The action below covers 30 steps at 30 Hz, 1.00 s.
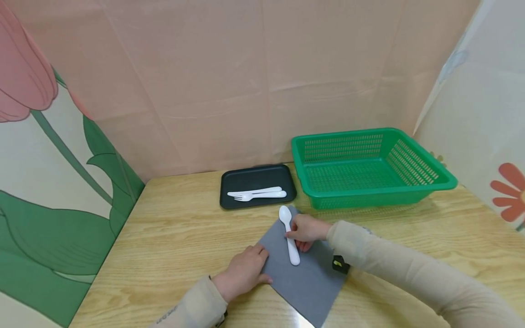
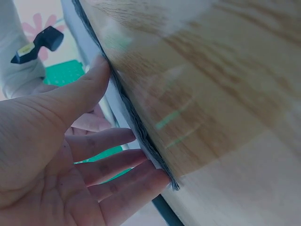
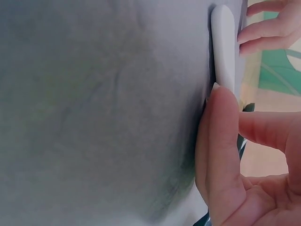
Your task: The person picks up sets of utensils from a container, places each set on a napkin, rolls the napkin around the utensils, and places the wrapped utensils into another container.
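Note:
A grey folded cloth napkin [image 1: 305, 284] lies slantwise on the table. On top of it is a white plastic spoon [image 1: 293, 254], its bowl toward the tray. My right hand [image 1: 308, 228] pinches the spoon at mid-handle between thumb and fingers; in the right wrist view the handle end [image 3: 224, 42] sticks out beyond the thumb. At the napkin's left edge rests my left hand [image 1: 244, 269]. The left wrist view shows its thumb and nearly straight fingers [image 2: 117, 165] touching the layered edge of the napkin [image 2: 136, 120].
A black tray [image 1: 229, 178] at the back holds a white plastic knife [image 1: 262, 189] and a white plastic fork [image 1: 262, 196]. Right of it stands a green plastic basket [image 1: 365, 198]. The wooden table [image 1: 176, 223] meets a draped backdrop behind.

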Each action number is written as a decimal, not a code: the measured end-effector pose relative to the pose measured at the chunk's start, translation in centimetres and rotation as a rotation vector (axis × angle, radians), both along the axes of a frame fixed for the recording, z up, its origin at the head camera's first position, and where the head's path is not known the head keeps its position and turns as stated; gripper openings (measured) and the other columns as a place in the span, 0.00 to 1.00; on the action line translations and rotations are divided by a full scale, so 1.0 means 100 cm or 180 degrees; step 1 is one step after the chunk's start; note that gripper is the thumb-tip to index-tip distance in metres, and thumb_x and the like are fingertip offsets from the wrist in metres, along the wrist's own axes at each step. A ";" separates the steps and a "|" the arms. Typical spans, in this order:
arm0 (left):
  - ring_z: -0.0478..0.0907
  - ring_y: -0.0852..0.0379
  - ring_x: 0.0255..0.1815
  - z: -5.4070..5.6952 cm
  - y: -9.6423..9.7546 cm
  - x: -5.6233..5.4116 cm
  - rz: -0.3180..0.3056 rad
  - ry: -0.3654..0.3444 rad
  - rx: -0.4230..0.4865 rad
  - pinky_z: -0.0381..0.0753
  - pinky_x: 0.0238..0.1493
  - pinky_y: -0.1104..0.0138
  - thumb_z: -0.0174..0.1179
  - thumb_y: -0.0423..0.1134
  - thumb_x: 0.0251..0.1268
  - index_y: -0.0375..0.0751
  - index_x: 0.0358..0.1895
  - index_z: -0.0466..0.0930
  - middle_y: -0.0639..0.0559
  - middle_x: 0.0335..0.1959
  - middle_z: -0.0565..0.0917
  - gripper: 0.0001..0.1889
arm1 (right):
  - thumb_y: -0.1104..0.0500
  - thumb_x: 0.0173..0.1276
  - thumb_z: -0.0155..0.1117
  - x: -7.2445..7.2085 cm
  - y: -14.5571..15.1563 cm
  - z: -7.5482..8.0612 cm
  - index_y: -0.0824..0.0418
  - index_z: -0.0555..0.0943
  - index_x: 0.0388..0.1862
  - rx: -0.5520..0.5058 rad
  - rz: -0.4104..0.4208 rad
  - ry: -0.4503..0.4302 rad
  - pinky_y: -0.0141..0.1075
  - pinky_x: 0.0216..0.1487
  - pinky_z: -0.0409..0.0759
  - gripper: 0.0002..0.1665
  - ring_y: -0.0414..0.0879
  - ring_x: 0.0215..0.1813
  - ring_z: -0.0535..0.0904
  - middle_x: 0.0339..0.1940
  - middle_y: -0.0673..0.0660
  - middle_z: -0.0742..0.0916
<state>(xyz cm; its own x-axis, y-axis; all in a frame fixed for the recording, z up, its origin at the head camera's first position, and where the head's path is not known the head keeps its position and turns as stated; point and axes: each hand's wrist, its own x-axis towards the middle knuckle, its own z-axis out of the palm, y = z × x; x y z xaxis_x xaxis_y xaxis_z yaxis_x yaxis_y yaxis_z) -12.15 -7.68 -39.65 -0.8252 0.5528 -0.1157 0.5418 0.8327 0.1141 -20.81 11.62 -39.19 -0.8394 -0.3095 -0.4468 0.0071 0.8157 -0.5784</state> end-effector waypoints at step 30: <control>0.75 0.56 0.45 0.002 0.001 -0.001 0.0024 0.0002 -0.0047 0.80 0.40 0.68 0.65 0.56 0.51 0.38 0.51 0.76 0.49 0.47 0.77 0.30 | 0.56 0.67 0.59 -0.009 0.001 0.013 0.63 0.79 0.26 0.0152 0.0249 0.0295 0.31 0.21 0.79 0.13 0.41 0.17 0.75 0.15 0.53 0.79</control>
